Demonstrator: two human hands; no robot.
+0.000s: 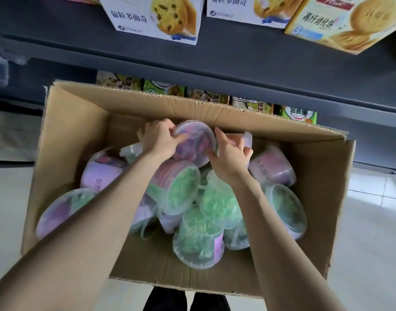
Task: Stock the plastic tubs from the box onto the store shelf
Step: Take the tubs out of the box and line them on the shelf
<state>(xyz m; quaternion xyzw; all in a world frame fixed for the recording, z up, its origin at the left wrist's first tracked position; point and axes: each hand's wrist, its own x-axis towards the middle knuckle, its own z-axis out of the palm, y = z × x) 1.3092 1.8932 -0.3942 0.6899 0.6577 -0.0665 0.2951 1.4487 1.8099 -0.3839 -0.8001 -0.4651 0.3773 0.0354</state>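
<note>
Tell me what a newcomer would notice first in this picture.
The left hand and right hand meet mid-frame, gripping a clear tub of purple pieces at the far side of the open cardboard box. Beneath them lies a jumble of green and purple tubs, and cookie cartons sit on the dark shelf above.

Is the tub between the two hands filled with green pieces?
No, the tub gripped by the left hand and right hand shows purple contents; the green tubs lie lower in the box.
</note>
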